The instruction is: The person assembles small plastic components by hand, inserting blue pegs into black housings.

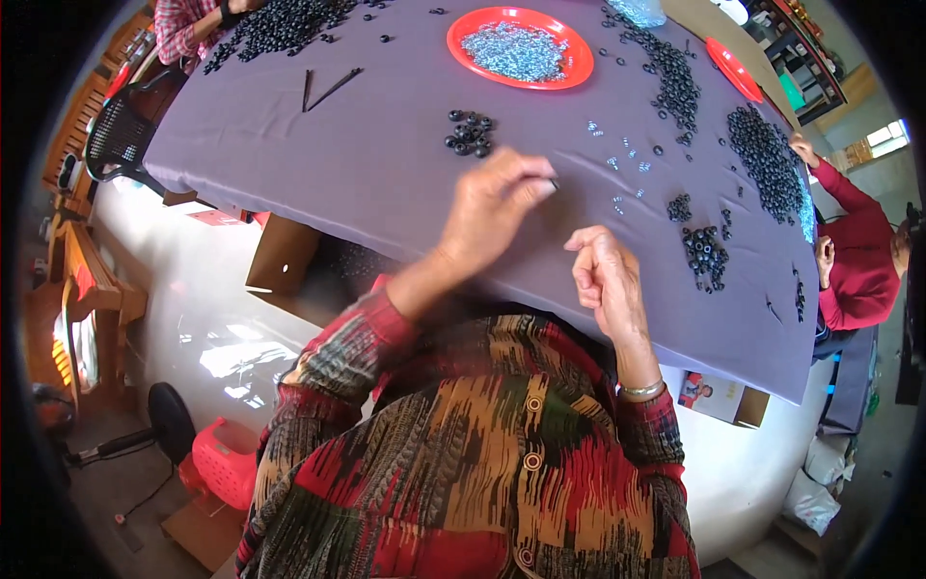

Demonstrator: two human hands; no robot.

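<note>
My left hand (492, 205) is raised over the near part of the table, thumb and fingers pinched together, with a small dark piece (554, 184) at the tips. To its right my right hand (610, 278) is closed, fingers curled in; anything inside them is hidden. Beyond my left hand lies a small heap of round black plastic pieces (470, 133). A few small silver springs (617, 163) are scattered ahead of my right hand. To the right sit a heap of black pieces with holes (705, 257) and a smaller cluster of tiny black parts (679, 207).
A red plate (579, 75) full of springs stands at the back of the grey-clothed table (367, 174). Larger black piles (275, 34) lie far left and right. Two thin black sticks (328, 91) lie left. Other people sit at both ends. A cardboard box (280, 259) is below.
</note>
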